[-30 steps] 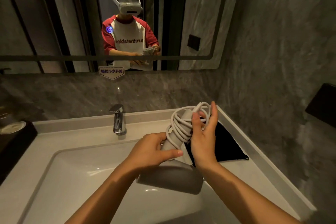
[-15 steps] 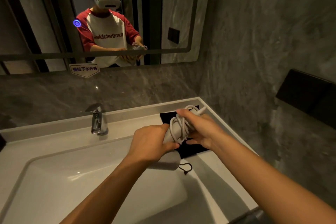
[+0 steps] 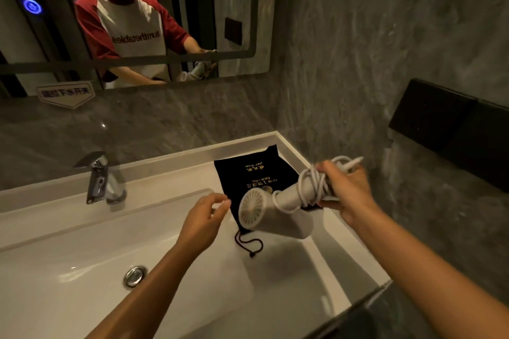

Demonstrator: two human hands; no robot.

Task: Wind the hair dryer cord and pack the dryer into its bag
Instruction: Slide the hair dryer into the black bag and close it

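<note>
The pale grey plastic hair dryer (image 3: 275, 215) hangs above the sink's right corner, its white cord (image 3: 314, 187) coiled round the handle and the right hand (image 3: 347, 192) clamped over those loops. Beneath it the flat black drawstring bag (image 3: 248, 173) lies on the white basin ledge (image 3: 176, 173), mouth toward the person. The left hand (image 3: 203, 217), fingers loosely spread and empty, hovers just beside the bag's edge. Best to pinch the mouth open there, keep the coils pinned, and feed the dryer in barrel first.
</note>
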